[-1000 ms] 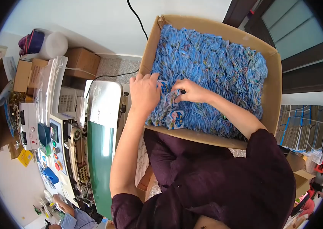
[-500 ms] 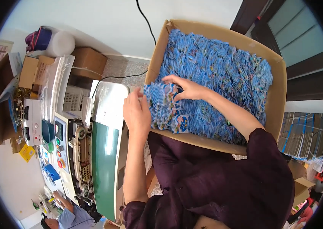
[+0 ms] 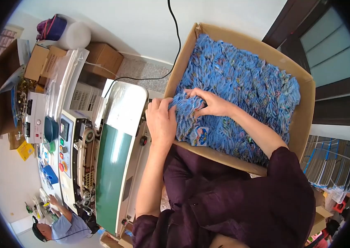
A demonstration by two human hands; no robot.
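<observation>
Box [image 3: 306, 108] mostly full of blue pkts [image 3: 235, 78], near-L end prob. unfinished; R hand [image 3: 215, 103] clamps some, L hand [image 3: 161, 124] grip unclear

own hands [image 3: 161, 122]: 2 | packet-filled carton [image 3: 306, 103]: 1 | green belt [image 3: 113, 159]: 1

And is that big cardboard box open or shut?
The box is open: blue packets show inside, and the right hand reaches among them.
</observation>
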